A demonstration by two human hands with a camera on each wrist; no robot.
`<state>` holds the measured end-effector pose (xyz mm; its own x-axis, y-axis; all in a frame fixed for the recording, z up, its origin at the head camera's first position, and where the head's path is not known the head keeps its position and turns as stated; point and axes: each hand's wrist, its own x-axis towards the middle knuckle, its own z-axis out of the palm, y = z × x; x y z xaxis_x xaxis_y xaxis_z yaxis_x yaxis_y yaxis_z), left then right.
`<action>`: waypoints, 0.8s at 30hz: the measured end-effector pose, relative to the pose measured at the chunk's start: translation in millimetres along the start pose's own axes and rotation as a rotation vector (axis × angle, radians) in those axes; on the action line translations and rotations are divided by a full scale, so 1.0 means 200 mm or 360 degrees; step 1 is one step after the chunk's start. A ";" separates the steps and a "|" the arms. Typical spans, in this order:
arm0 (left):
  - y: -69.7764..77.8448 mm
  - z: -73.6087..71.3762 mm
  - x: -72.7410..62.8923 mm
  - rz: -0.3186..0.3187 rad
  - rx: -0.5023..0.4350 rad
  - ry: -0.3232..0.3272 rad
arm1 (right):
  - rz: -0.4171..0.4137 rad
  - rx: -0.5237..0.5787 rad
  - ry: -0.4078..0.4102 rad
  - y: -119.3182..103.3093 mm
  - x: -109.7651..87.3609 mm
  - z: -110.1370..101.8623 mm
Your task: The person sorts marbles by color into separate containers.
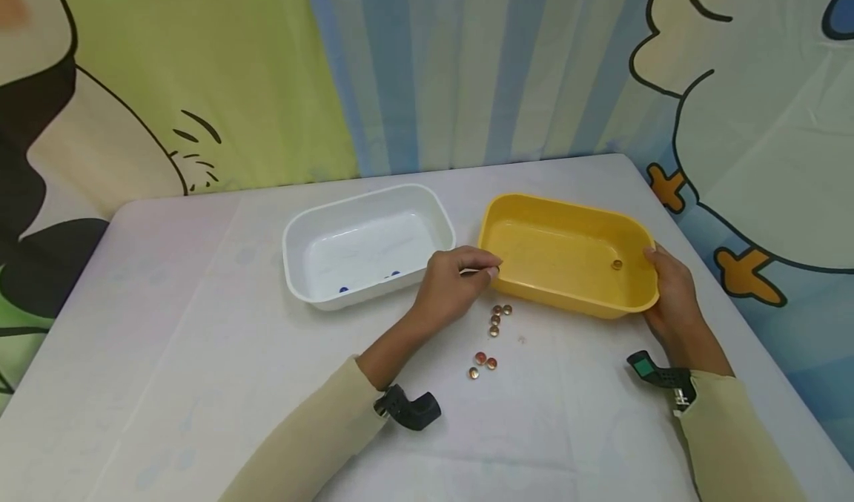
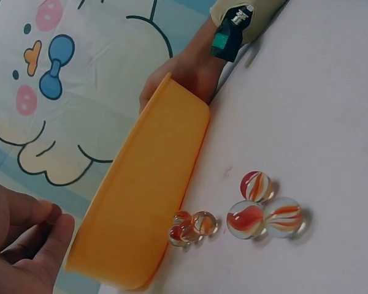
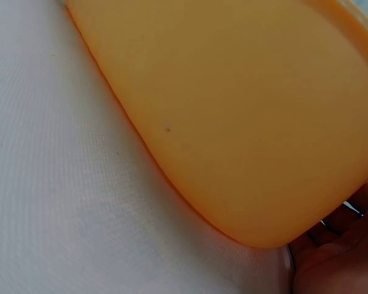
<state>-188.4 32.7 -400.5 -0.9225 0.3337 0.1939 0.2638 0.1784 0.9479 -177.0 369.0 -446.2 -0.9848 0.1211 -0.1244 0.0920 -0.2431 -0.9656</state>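
A yellow plastic basin (image 1: 554,246) sits on the right part of the table, with one amber-looking marble (image 1: 617,265) inside near its right end. My right hand (image 1: 677,305) grips the basin's right end at the rim. My left hand (image 1: 454,283) is at the basin's left end, thumb and forefinger tips brought together beside the rim; I cannot tell whether a marble is between them. In front of the basin lie several clear marbles with red-orange swirls (image 2: 187,229), and nearer to me a group of three more (image 2: 283,217).
A white basin (image 1: 370,246) stands left of the yellow one, with a few blue marbles (image 1: 343,289) along its near side. White cloth covers the table (image 1: 200,368). Cartoon-printed curtains (image 1: 440,72) hang behind the table and along its right side.
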 end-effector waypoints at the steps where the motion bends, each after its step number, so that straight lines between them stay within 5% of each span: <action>1: 0.00 0.00 0.01 -0.0015 -0.0006 -0.0004 | -0.0002 -0.0003 0.0001 0.00 0.00 0.00; 24: 0.01 0.00 0.14 -0.0293 0.0039 0.0036 | -0.0003 0.0041 0.0010 0.00 0.00 0.01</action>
<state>-214.5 42.3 -393.3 -0.9618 0.2726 0.0238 0.0967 0.2572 0.9615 -178.1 368.1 -445.4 -0.9840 0.1279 -0.1240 0.0861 -0.2679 -0.9596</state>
